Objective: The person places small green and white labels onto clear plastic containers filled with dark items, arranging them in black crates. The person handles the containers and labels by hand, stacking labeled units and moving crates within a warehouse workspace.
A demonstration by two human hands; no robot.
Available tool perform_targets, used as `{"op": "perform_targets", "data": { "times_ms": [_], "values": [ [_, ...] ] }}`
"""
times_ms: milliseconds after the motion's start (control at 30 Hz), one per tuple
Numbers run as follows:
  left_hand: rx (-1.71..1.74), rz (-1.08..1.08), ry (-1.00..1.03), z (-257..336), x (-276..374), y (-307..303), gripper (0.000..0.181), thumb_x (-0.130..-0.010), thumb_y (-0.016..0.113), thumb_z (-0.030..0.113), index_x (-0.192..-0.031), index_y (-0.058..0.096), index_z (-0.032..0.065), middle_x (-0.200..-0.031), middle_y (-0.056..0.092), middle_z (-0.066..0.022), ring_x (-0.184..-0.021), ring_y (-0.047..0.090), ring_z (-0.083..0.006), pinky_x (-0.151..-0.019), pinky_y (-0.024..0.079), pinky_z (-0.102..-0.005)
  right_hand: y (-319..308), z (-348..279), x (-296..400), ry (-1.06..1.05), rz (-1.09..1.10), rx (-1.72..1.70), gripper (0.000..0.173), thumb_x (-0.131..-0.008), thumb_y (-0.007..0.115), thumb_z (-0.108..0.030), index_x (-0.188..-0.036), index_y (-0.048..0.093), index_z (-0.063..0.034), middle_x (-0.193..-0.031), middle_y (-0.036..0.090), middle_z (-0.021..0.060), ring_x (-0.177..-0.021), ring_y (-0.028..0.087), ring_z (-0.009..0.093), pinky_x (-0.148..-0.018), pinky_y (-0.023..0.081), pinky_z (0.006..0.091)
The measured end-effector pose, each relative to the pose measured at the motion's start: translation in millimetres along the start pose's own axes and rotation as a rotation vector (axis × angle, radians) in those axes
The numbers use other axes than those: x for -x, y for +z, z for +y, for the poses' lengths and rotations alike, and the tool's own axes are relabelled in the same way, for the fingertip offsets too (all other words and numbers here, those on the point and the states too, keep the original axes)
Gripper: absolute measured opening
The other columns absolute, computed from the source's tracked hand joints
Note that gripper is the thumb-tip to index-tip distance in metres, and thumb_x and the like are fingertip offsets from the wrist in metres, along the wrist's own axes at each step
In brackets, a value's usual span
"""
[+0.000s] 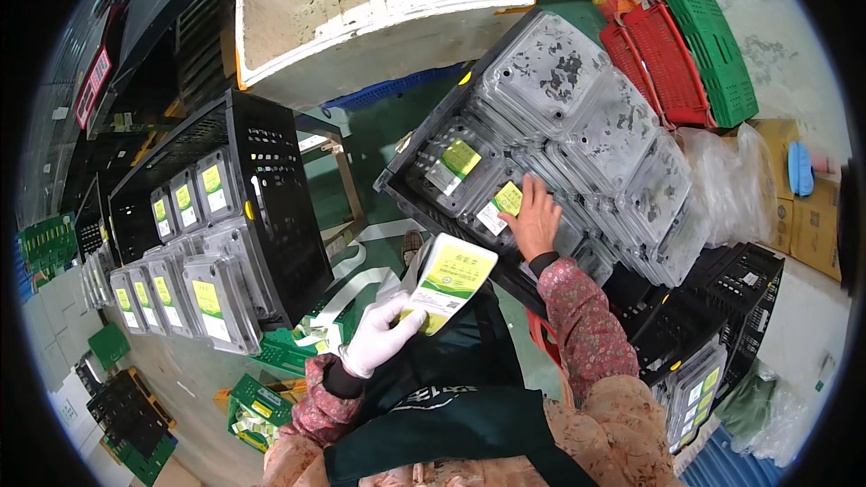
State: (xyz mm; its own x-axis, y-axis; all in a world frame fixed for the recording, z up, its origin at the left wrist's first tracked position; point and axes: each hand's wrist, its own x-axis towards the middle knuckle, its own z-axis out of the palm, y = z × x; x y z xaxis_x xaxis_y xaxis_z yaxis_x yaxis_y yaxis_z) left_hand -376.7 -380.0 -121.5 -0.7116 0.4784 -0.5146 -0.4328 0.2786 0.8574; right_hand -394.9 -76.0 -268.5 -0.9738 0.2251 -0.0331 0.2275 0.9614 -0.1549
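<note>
In its white glove, my left hand (384, 333) grips a stack of green, yellow and white printed labels (449, 270), with pale backing strip trailing beside it. My bare right hand (536, 222) lies on a clear plastic clamshell box (488, 233), its fingertips and thumb at the edge of the label (506, 201) on the lid. Just beyond, a second clear box (433, 149) carries a similar label (453, 168). Both boxes sit in a black plastic crate (398, 197), beside tall stacks of unlabelled clear containers (612, 125).
To the left, another black crate (277, 203) holds several labelled boxes (220, 301). A large whitish tub (379, 47) stands ahead. Red baskets (666, 61) and a green crate (710, 51) are at the far right. A green bin of label scraps (257, 412) sits on the floor, lower left.
</note>
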Motion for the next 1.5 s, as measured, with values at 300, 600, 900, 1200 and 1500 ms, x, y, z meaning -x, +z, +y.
{"op": "perform_targets", "data": {
  "times_ms": [300,600,900,1200,1500],
  "values": [
    [-0.135,-0.152,0.126,1.4,-18.0,26.5,0.034,-0.089,0.066,0.017,-0.119,0.06,0.0018,-0.106,0.066,-0.0088,-0.096,0.064,-0.0172,-0.085,0.048,-0.0275,-155.5,-41.4,53.0,0.142,-0.385,-1.216,0.022,-0.092,0.065,-0.008,-0.111,0.059,0.0011,-0.089,0.067,0.0068,-0.069,0.06,0.01,-0.058,0.047,0.0216],
    [-0.192,-0.126,0.098,25.0,-29.7,70.6,0.023,-0.085,0.073,0.02,-0.101,0.071,0.0033,-0.076,0.068,-0.0044,-0.061,0.058,-0.0067,-0.058,0.047,-0.023,-176.6,-36.1,99.5,-0.281,0.127,-0.683,0.013,-0.08,0.072,-0.004,-0.09,0.064,-0.0006,-0.076,0.062,0.012,-0.064,0.062,0.028,-0.056,0.048,0.0344],
    [-0.064,-0.347,-0.048,-65.5,28.3,100.4,0.035,-0.089,0.069,0.033,-0.114,0.066,0.0093,-0.087,0.071,-0.0065,-0.072,0.067,-0.0118,-0.067,0.053,-0.0282,-43.8,109.9,102.8,0.412,0.052,-0.676,0.025,-0.093,0.06,-0.02,-0.104,0.051,-0.0002,-0.079,0.059,0.0152,-0.07,0.059,0.027,-0.066,0.046,0.0384],
    [0.229,-0.116,-0.222,5.9,6.5,42.4,0.025,-0.091,0.065,0.015,-0.113,0.066,0.0018,-0.104,0.068,-0.0033,-0.097,0.062,-0.011,-0.086,0.05,-0.0286,1.4,123.2,86.7,0.218,-0.055,-0.588,0.042,-0.079,0.075,-0.018,-0.109,0.052,-0.0002,-0.1,0.059,0.02,-0.089,0.06,0.038,-0.079,0.047,0.0428],
    [0.139,-0.017,-0.1,-36.6,0.3,54.5,0.046,-0.085,0.069,0.047,-0.107,0.069,0.0059,-0.088,0.067,-0.0005,-0.084,0.062,-0.0129,-0.08,0.051,-0.0308,-4.7,76.5,94.7,0.138,-0.029,-0.067,0.059,-0.076,0.074,-0.021,-0.124,0.046,-0.0005,-0.131,0.047,0.019,-0.11,0.052,0.035,-0.092,0.043,0.043]
  ]
}}
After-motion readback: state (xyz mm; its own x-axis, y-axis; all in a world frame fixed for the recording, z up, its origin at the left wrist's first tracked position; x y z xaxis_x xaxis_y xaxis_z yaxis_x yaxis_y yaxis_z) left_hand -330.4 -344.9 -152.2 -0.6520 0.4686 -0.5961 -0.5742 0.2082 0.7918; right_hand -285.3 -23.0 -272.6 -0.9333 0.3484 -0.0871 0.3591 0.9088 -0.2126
